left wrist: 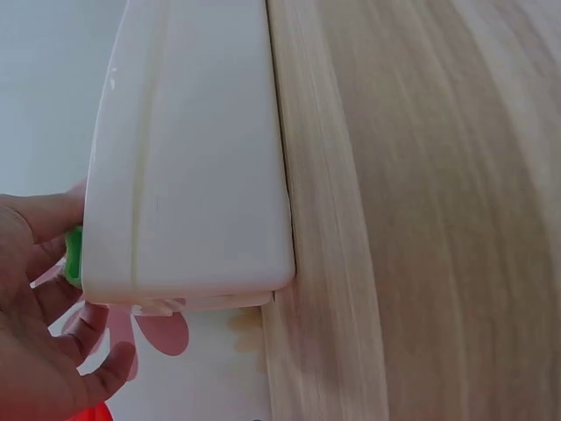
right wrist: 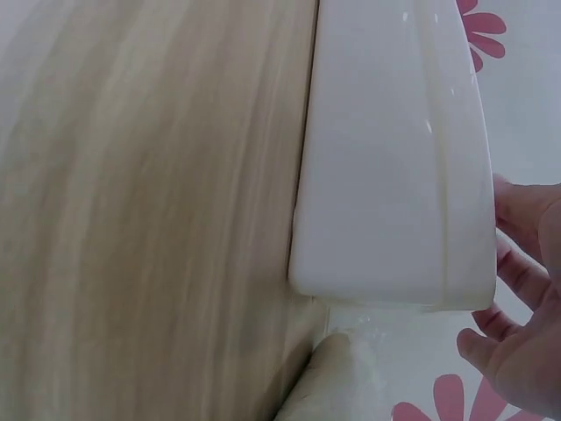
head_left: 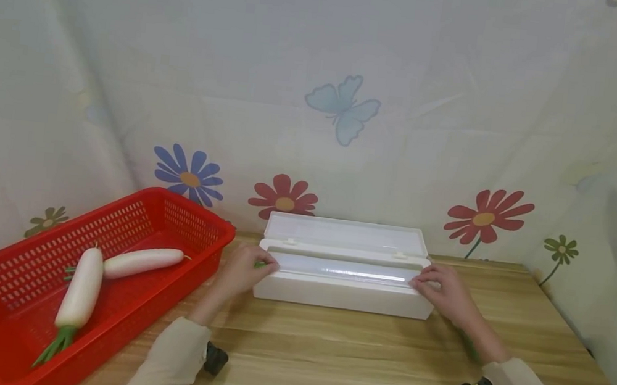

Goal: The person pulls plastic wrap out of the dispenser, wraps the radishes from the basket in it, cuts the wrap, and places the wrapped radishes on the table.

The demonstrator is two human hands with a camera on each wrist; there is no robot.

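Observation:
A white cling film box (head_left: 340, 296) stands on the table with its lid (head_left: 346, 233) raised at the back. Inside lies the shiny roll of cling film (head_left: 334, 269). At the left end, my left hand (head_left: 242, 267) pinches the film's edge between thumb and fingertips. My right hand (head_left: 446, 291) does likewise at the right end. Both sets of fingertips are hidden behind the box in the wrist views. Beside the left fingers sits a small green piece (left wrist: 74, 257), its kind unclear. A pale, film-covered thing (right wrist: 340, 377) lies near the box's right end.
At the left, a red plastic basket (head_left: 214, 242) holds two white radishes, one (head_left: 80, 288) with green stalks toward me, another (head_left: 142, 263) lying across behind it. Something green (head_left: 469, 345) shows beneath the right forearm. A flowered cloth (head_left: 376, 180) hangs behind the wooden table (head_left: 337, 356).

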